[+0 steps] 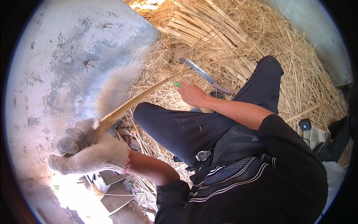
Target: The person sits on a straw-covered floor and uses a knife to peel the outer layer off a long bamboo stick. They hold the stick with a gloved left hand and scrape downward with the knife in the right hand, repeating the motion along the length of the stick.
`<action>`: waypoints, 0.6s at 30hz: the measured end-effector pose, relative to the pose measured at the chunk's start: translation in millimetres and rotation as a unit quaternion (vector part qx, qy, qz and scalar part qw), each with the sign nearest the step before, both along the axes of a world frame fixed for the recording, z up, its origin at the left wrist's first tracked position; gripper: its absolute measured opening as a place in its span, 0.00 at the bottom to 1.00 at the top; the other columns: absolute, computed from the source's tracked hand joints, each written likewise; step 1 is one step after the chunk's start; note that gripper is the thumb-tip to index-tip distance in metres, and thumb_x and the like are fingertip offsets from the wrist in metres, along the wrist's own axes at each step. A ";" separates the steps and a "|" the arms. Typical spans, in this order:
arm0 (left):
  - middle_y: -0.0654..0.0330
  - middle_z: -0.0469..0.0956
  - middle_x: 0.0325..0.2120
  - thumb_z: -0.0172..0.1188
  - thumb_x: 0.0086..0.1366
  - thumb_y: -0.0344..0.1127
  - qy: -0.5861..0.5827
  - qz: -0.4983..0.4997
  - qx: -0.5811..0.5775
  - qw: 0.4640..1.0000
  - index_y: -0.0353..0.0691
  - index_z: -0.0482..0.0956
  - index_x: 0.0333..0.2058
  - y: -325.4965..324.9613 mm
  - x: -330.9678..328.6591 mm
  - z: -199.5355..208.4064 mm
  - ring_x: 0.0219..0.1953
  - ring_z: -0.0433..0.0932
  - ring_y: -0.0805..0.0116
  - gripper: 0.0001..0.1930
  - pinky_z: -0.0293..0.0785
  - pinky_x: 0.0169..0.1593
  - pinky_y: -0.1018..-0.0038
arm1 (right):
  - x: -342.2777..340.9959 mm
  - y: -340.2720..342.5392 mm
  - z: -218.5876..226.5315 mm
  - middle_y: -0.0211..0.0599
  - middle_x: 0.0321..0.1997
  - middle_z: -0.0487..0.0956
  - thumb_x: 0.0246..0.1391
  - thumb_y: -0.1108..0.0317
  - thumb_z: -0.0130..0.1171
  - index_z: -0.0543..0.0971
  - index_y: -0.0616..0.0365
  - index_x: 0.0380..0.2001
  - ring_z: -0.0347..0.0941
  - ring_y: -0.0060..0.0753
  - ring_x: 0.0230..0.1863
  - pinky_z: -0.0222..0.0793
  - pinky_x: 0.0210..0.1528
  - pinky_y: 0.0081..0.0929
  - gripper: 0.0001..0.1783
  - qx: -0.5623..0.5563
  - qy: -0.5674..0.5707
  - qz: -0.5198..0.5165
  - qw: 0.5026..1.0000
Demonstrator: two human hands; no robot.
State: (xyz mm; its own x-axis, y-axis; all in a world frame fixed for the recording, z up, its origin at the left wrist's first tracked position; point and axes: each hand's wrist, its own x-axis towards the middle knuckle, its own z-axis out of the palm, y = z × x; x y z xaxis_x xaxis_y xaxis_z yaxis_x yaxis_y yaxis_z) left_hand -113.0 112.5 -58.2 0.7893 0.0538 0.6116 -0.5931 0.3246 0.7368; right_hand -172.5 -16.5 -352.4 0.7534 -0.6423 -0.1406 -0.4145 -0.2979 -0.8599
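Note:
My left hand (87, 145), in a grey-white knit work glove, is closed around the near end of a long split-bamboo strip (138, 99). The strip slants up and away to the right, its far end thin and pointed. My bare right hand (192, 94) is closed close to that far end, with a small green piece (176, 84) sticking out by the fingertips. Most of the green thing is hidden in my grip, so its kind is unclear. Just beyond my right hand, a long blade with a wooden handle (223, 88) lies on the shavings.
Thin bamboo shavings (294, 63) cover the floor, with a pile of split slats (209, 28) at the back. A stained concrete wall (74, 74) stands at the left. My crossed legs (175, 125) lie between my arms; a round-dial watch (203, 155) rests at my waist.

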 end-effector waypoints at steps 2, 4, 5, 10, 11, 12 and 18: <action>0.71 0.51 0.09 0.38 0.68 0.56 0.002 0.056 -0.032 0.998 0.52 0.52 0.13 -5.9 -1.7 2.2 0.12 0.53 0.77 0.27 0.57 0.18 0.74 | 3.9 13.3 19.3 0.60 0.25 0.76 0.69 0.54 0.38 0.68 0.63 0.46 0.78 0.59 0.29 0.74 0.33 0.49 0.21 -0.011 -0.034 0.028 0.999; 0.72 0.46 0.08 0.37 0.69 0.56 -0.005 0.077 -0.054 0.996 0.53 0.49 0.11 -16.0 -1.8 4.1 0.10 0.49 0.78 0.28 0.51 0.15 0.77 | 7.1 11.0 0.7 0.57 0.33 0.78 0.68 0.58 0.40 0.70 0.64 0.50 0.79 0.56 0.35 0.76 0.36 0.47 0.20 -0.090 0.037 0.019 0.995; 0.72 0.46 0.08 0.37 0.69 0.56 -0.009 0.076 -0.052 0.996 0.53 0.49 0.11 -17.5 0.7 3.2 0.10 0.49 0.79 0.28 0.51 0.15 0.77 | 4.2 0.9 -19.6 0.57 0.35 0.78 0.67 0.60 0.41 0.71 0.64 0.50 0.79 0.55 0.36 0.77 0.36 0.47 0.20 -0.112 0.066 0.009 0.991; 0.72 0.44 0.08 0.36 0.70 0.56 -0.007 0.030 -0.053 0.998 0.53 0.47 0.11 -8.3 7.2 1.3 0.10 0.44 0.78 0.28 0.47 0.15 0.77 | 7.0 -16.6 -20.1 0.56 0.41 0.78 0.61 0.70 0.45 0.78 0.64 0.44 0.80 0.51 0.38 0.80 0.38 0.42 0.15 -0.089 0.126 0.030 0.988; 0.72 0.43 0.08 0.36 0.70 0.55 -0.010 0.039 -0.062 0.997 0.53 0.47 0.11 -8.6 9.3 1.3 0.10 0.43 0.78 0.28 0.45 0.15 0.77 | 7.7 -6.5 -6.6 0.57 0.39 0.78 0.61 0.70 0.45 0.77 0.64 0.45 0.79 0.53 0.37 0.80 0.37 0.41 0.15 -0.083 0.083 0.031 0.993; 0.72 0.42 0.08 0.36 0.70 0.55 -0.012 0.044 -0.068 0.997 0.53 0.47 0.11 -9.5 10.0 0.5 0.10 0.42 0.78 0.28 0.44 0.15 0.77 | 8.1 1.0 7.4 0.58 0.38 0.78 0.62 0.70 0.44 0.75 0.65 0.47 0.79 0.54 0.36 0.81 0.37 0.40 0.15 -0.078 0.040 0.028 0.996; 0.72 0.41 0.08 0.35 0.71 0.55 -0.004 0.036 -0.059 0.998 0.53 0.46 0.12 -6.6 9.2 -7.7 0.11 0.41 0.78 0.28 0.42 0.17 0.79 | 11.5 -17.5 -11.4 0.60 0.28 0.76 0.69 0.53 0.38 0.71 0.69 0.47 0.78 0.58 0.30 0.73 0.36 0.53 0.26 -0.002 0.019 0.024 1.000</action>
State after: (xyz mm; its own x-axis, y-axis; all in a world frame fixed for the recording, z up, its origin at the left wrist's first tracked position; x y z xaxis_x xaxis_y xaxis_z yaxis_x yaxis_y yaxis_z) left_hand -103.8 106.0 -65.9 0.7760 0.1829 0.6036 -0.6236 0.3656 0.6910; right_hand -161.0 -34.0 -363.8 0.7775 -0.6061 -0.1680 -0.4323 -0.3209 -0.8427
